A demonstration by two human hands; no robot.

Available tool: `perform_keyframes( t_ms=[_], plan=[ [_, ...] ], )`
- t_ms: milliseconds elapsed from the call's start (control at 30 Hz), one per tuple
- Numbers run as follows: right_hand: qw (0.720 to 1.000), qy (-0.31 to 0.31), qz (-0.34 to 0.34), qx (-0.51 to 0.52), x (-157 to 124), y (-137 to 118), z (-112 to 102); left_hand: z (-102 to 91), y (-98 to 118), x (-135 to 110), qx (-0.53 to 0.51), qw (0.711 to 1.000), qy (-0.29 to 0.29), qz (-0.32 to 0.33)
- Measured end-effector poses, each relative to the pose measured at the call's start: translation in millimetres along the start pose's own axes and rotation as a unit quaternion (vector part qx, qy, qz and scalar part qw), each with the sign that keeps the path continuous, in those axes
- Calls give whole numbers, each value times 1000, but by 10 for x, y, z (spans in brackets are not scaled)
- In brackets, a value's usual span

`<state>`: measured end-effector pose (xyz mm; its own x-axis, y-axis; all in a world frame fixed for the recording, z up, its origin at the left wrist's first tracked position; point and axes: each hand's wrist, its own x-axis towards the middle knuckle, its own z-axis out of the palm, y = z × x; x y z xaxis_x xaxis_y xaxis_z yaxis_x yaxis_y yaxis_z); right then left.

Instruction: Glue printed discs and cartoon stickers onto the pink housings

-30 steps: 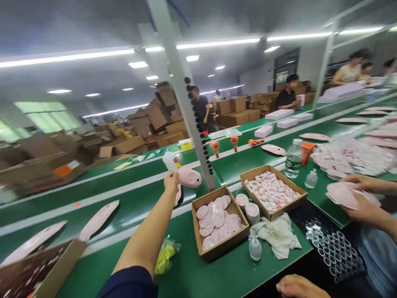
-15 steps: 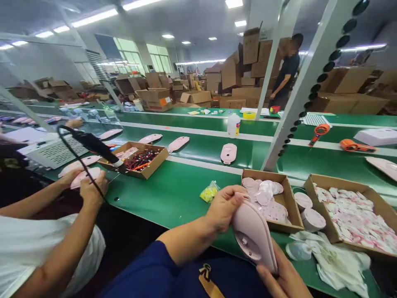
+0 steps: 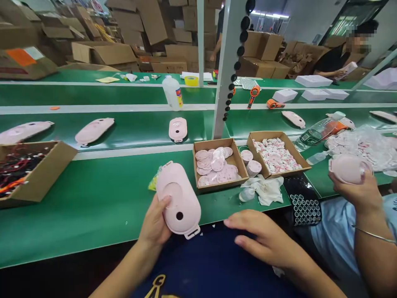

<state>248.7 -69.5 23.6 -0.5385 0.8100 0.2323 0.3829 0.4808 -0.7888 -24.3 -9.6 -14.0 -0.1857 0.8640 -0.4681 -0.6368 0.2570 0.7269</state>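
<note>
My left hand (image 3: 155,223) grips a pale pink oval plastic shell (image 3: 179,200) from below, above the near edge of the green table (image 3: 93,198); the shell has a small dark hole and a tab at its lower end. My right hand (image 3: 263,238) hovers over my lap to the right of the shell, fingers stretched out and holding nothing. Just beyond the shell stands a cardboard box of round pink discs (image 3: 215,165).
A second box of small wrapped pieces (image 3: 276,155), a white cloth (image 3: 265,189) and a black tray of rings (image 3: 302,202) lie to the right. A neighbour's hand (image 3: 356,188) holds another pink shell. More pink shells (image 3: 178,128) lie on the conveyor. A box of wires (image 3: 27,169) sits left.
The view has swung back to the right. My right hand has let go of the pink shell and moved aside; my left hand alone holds it, turned face up.
</note>
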Motion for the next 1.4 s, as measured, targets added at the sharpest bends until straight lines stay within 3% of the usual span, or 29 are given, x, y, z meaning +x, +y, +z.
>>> perform_keyframes(
  t_ms=[100, 167, 200, 267, 333, 367, 500, 633, 767, 933, 1067, 1200, 1267, 1333, 1400],
  plan=[
    [986, 127, -72, -86, -111, 63, -388, -68, 56, 54, -10, 1000, 13, 10],
    [952, 202, -68, -220, 60, 202, -664, -60, 42, 62, -18, 1000, 2, 9],
    [935, 189, -72, -291, 221, 297, -777, -40, 28, 56, -21, 1000, -7, 5],
    [908, 64, -110, -399, 642, 515, -919, 16, 3, 29, -23, 999, -32, -6],
    [869, -108, -150, -459, 1093, 738, -931, 63, -4, -16, -24, 998, -57, -16],
    [856, -157, -167, -463, 1293, 841, -898, 73, 1, -44, -25, 997, -69, -18],
    [811, -267, -220, -471, 1776, 1129, -674, 6, 49, -148, -24, 995, -96, -8],
    [774, -303, -240, -502, 1854, 1236, -542, -117, 93, -171, -31, 995, -89, 32],
    [779, -269, -214, -525, 1841, 1260, -514, -151, 129, -96, -28, 994, -102, 39],
    [833, -184, -141, -502, 1845, 1287, -623, -62, 128, 4, -16, 988, -152, 27],
    [874, -101, -121, -460, 1721, 1131, -778, 65, 108, 6, -10, 981, -189, 27],
    [891, -3, -163, -423, 1398, 572, -749, 197, 62, -48, 2, 976, -215, 16],
    [874, 11, -281, -396, 1213, 238, -639, 252, 26, -84, 8, 966, -258, 10],
    [831, -8, -380, -406, 1062, -28, -512, 288, -11, -116, 15, 951, -309, 5],
    [805, -57, -399, -435, 957, -185, -407, 296, -42, -139, 30, 937, -347, 8]
  ],
)
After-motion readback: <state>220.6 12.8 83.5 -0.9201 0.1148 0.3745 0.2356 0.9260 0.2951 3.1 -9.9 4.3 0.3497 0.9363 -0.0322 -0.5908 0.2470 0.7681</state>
